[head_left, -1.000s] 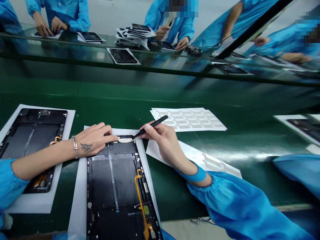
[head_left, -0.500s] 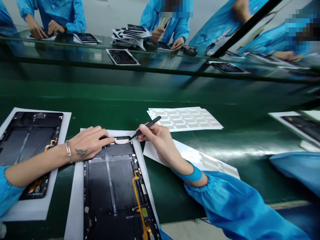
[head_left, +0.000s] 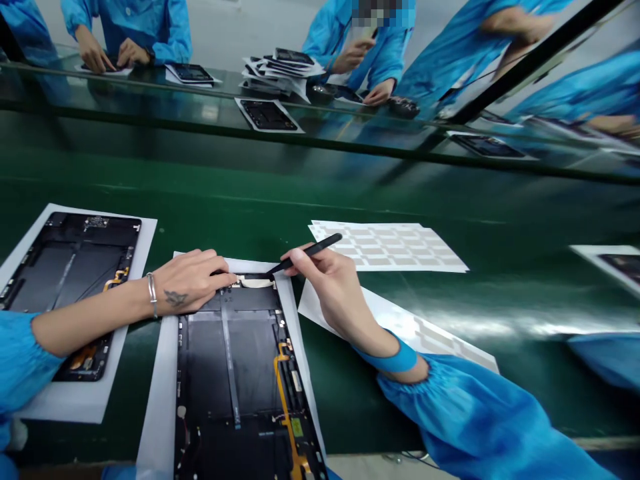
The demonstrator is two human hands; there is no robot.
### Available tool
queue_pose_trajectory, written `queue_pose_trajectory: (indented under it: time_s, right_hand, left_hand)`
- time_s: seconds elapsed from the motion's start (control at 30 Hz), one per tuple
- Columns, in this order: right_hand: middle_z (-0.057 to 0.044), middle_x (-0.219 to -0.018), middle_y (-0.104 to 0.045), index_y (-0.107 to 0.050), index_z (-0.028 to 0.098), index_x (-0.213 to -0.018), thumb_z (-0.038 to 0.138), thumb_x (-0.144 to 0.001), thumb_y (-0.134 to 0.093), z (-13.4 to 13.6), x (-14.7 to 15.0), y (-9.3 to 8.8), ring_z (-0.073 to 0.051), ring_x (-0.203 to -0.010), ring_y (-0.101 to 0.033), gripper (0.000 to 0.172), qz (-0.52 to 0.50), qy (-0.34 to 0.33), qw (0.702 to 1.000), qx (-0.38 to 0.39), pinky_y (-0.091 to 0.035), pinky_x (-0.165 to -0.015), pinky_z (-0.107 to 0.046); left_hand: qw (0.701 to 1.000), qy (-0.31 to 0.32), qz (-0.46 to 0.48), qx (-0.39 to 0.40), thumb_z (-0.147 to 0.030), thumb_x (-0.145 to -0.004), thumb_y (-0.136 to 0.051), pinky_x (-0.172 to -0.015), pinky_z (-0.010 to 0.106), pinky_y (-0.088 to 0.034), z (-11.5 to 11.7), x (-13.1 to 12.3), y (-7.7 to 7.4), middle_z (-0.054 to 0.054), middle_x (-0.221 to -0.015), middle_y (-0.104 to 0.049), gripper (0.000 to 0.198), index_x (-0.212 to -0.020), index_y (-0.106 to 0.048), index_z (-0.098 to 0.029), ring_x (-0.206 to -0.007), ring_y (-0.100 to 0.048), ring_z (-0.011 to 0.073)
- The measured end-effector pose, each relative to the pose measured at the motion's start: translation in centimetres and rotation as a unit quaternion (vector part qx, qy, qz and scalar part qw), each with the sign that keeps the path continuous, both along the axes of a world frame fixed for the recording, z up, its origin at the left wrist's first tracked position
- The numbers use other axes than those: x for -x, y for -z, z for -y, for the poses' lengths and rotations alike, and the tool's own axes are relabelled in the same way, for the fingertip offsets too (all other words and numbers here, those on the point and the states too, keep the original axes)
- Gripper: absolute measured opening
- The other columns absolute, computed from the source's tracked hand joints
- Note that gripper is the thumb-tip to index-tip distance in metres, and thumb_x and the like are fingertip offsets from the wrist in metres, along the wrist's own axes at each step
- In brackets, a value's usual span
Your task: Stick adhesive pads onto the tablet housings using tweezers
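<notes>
Head view, tablet casing (head_left: 255,367), top between hands (head_left: 197,280) (head_left: 333,283)

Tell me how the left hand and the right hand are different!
The right hand grips a slim black tool, while the left hand has its fingertips at one end of a white strip.
The left wrist wears a silver bracelet; the right wears a blue band.

Both hands are bare, come out of blue sleeves, and reach the far end of a black device shell.
</notes>
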State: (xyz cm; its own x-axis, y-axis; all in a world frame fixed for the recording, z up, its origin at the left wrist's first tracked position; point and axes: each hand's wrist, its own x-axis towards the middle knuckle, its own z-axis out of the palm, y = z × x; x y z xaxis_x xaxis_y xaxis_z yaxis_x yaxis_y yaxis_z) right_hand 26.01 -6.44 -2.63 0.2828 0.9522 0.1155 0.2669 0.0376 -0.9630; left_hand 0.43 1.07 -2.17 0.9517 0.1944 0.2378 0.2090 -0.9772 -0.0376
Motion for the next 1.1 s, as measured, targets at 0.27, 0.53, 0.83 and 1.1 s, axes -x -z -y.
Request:
queue_pose_trajectory:
  time_s: [0.27, 0.53, 0.83, 1.1]
  right_hand:
    - [-0.001, -0.058, -0.064, -0.071, 0.018, -0.074, 0.063, -0.080, -0.070, -0.2, -1.0, 0.6, -0.017, -0.059, -0.061, 0.045, 0.027, -0.005, 0.999, 0.028, -0.047, -0.063, -0.031]
    - [-0.003, -0.068, -0.068, -0.073, 0.021, -0.079, 0.064, -0.080, -0.069, 0.0, 0.0, -0.4, -0.020, -0.067, -0.065, 0.043, 0.027, -0.011, 0.999, -0.015, -0.050, -0.067, -0.034]
    - [-0.003, -0.062, -0.066, -0.071, 0.017, -0.077, 0.074, -0.071, -0.071, -2.2, 0.7, -1.1, -0.015, -0.059, -0.054, 0.057, 0.018, -0.129, 0.988, 0.085, -0.041, -0.057, -0.029]
    - [-0.004, -0.063, -0.066, -0.067, 0.020, -0.065, 0.066, -0.074, -0.074, -1.5, 1.4, -0.5, -0.017, -0.065, -0.059, 0.047, -0.041, -0.074, 0.996, 0.041, -0.047, -0.062, -0.031]
  left_hand:
    - [1.000, 0.006, 0.014, -0.010, -0.005, -0.093, -0.046, -0.074, 0.031, -0.048, 0.1, 0.1, -0.3, 0.008, -0.107, -0.070, 0.025, -0.107, -0.065, -0.012, -0.089, -0.059, 0.0197]
    - [1.000, 0.006, 0.012, -0.009, -0.006, -0.094, -0.047, -0.071, 0.031, -0.048, 0.3, -0.1, -0.5, 0.008, -0.105, -0.070, 0.025, -0.108, -0.066, -0.014, -0.086, -0.059, 0.0188]
    - [1.000, 0.002, 0.011, -0.001, -0.006, -0.094, -0.048, -0.072, 0.030, -0.045, 0.2, -0.2, -0.4, 0.007, -0.105, -0.069, 0.024, -0.107, -0.067, -0.015, -0.086, -0.058, 0.0181]
    - [1.000, -0.001, -0.009, -0.004, -0.010, -0.097, -0.046, -0.070, 0.030, -0.046, 0.3, -0.2, -0.5, 0.008, -0.106, -0.068, 0.026, -0.111, -0.067, -0.016, -0.086, -0.057, 0.0181]
